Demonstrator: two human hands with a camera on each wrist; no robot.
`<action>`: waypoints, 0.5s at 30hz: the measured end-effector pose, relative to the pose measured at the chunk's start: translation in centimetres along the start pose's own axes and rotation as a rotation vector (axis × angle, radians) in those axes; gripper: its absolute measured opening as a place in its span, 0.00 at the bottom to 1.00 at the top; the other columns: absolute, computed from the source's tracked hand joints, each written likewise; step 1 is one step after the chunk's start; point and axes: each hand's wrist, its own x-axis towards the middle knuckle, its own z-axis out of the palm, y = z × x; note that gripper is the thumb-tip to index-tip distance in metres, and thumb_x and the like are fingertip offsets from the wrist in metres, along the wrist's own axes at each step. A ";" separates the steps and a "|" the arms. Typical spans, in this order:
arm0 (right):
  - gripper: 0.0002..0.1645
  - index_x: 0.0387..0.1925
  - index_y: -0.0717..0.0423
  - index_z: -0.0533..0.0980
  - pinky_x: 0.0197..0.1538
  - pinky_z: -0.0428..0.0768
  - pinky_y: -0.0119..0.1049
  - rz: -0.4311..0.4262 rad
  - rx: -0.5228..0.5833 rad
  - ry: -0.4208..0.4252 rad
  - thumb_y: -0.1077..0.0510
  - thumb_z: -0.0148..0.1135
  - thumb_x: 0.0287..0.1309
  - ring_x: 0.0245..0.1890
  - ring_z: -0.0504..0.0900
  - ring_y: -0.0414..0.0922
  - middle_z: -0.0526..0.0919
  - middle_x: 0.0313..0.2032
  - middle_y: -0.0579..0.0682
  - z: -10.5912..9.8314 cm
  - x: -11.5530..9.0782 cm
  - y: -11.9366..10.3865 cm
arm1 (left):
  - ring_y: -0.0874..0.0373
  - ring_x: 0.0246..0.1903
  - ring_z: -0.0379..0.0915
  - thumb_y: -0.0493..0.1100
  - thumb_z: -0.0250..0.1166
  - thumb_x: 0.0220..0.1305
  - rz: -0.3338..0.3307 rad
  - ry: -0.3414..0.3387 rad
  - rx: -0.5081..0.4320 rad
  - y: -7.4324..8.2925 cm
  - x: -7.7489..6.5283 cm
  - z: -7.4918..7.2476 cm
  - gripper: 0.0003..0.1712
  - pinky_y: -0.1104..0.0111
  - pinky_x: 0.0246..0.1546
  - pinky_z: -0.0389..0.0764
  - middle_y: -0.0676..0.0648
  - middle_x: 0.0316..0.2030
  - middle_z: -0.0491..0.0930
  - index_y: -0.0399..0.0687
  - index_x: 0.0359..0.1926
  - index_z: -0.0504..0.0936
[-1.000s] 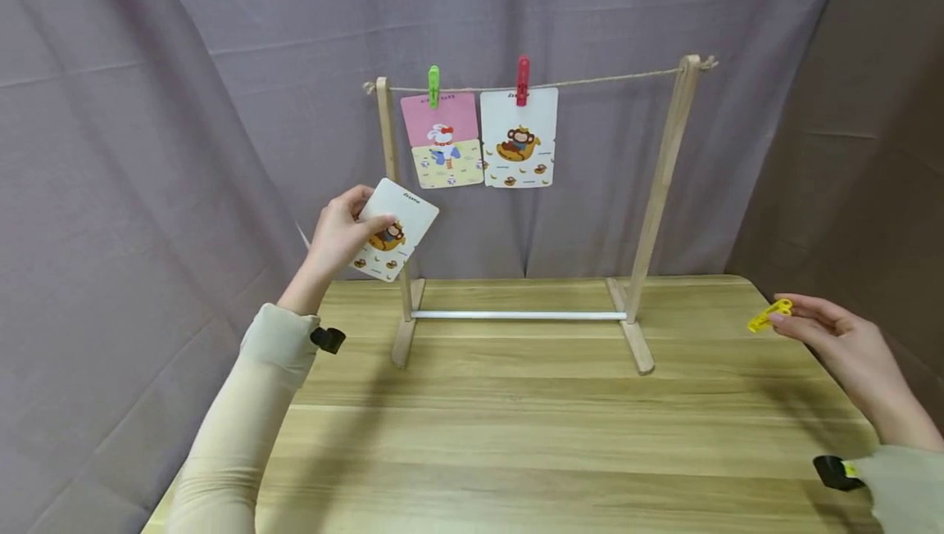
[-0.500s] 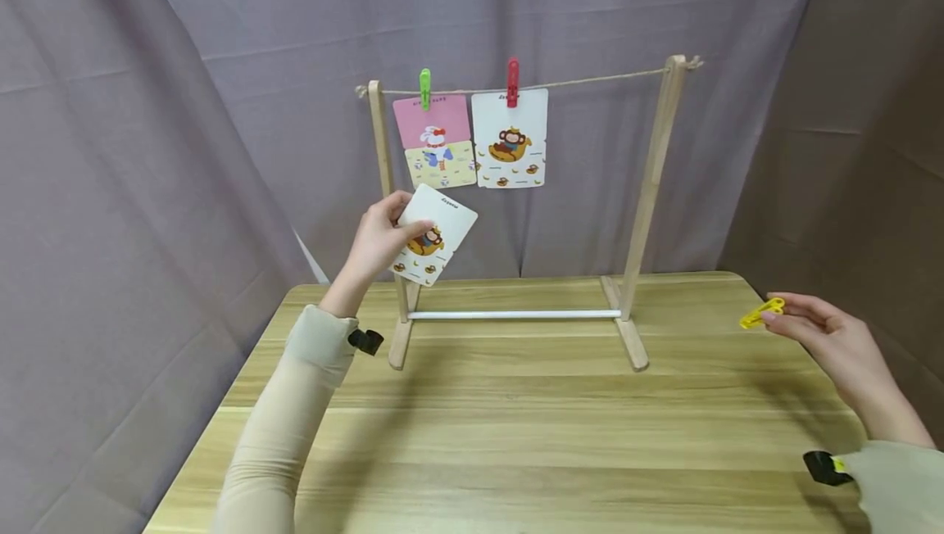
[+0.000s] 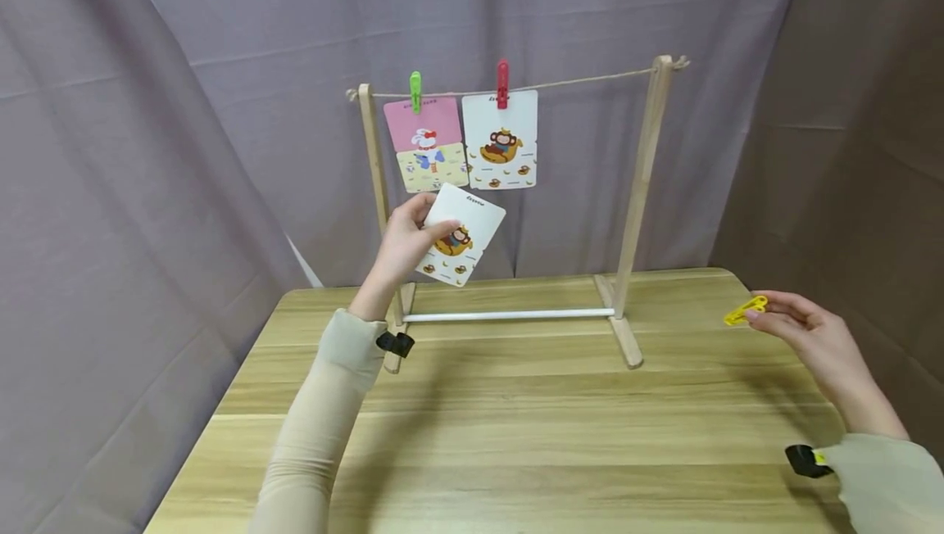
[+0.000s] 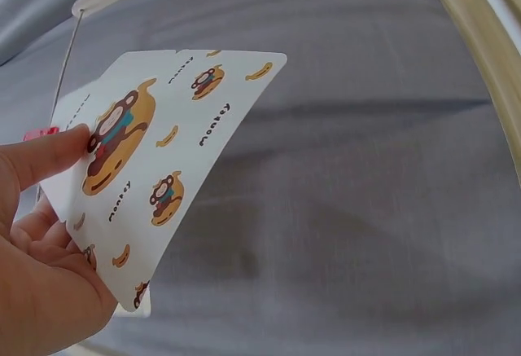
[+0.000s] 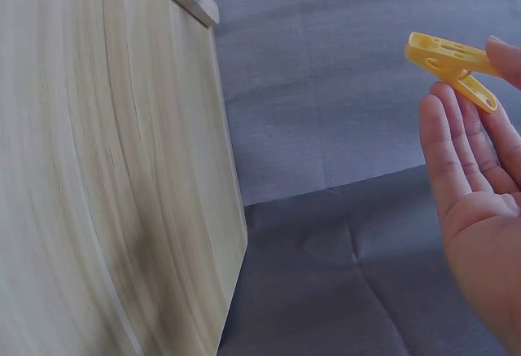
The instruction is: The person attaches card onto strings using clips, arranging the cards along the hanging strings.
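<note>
In the head view my left hand (image 3: 407, 241) pinches a white monkey card (image 3: 472, 227) between thumb and fingers, tilted, below the hanging cards and in front of the rack's left post. The left wrist view shows the same card (image 4: 183, 128) with the thumb pressed on its printed face. At the right, over the table's far right side, my right hand (image 3: 819, 346) pinches a yellow clothespin (image 3: 746, 310) by its handles. A green clothespin (image 3: 416, 93) holds a pink and yellow rabbit card (image 3: 424, 128) on the string; beside it a red clothespin (image 3: 503, 85) holds another monkey card (image 3: 509, 120).
A wooden rack with a left post (image 3: 373, 157) and right post (image 3: 643, 182) stands at the table's back, its string (image 3: 590, 79) tied between them. A white bar (image 3: 509, 315) joins the feet. Grey curtains (image 3: 258, 92) surround the wooden table (image 3: 531, 427).
My left hand has moved right with the monkey card, from beside the left post to below the hanging cards. The right hand keeps the yellow clothespin; the whole head view has shifted slightly.
</note>
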 end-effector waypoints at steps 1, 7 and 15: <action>0.25 0.65 0.47 0.73 0.41 0.71 0.17 0.000 0.001 0.002 0.52 0.64 0.69 0.41 0.79 0.27 0.82 0.42 0.25 0.1 0.0 0.0 | 0.52 0.30 0.84 0.36 0.71 0.63 0.005 0.000 -0.007 0.0 0.1 0.3 0.16 0.59 0.30 0.87 0.40 0.41 0.86 0.38 0.50 0.79; 0.22 0.62 0.43 0.75 0.40 0.72 0.16 -0.003 0.026 0.016 0.55 0.65 0.68 0.40 0.79 0.25 0.81 0.42 0.24 -0.1 -0.1 0.1 | 0.53 0.34 0.84 0.36 0.70 0.63 0.039 -0.010 -0.095 0.4 0.7 2.2 0.18 0.60 0.35 0.87 0.41 0.45 0.86 0.39 0.53 0.80; 0.22 0.61 0.42 0.76 0.40 0.73 0.16 0.001 0.037 0.020 0.56 0.65 0.67 0.40 0.79 0.26 0.81 0.41 0.25 0.0 0.0 0.5 | 0.53 0.37 0.85 0.36 0.71 0.63 0.067 -0.002 -0.209 1.5 1.7 4.9 0.18 0.62 0.40 0.86 0.41 0.47 0.86 0.38 0.53 0.79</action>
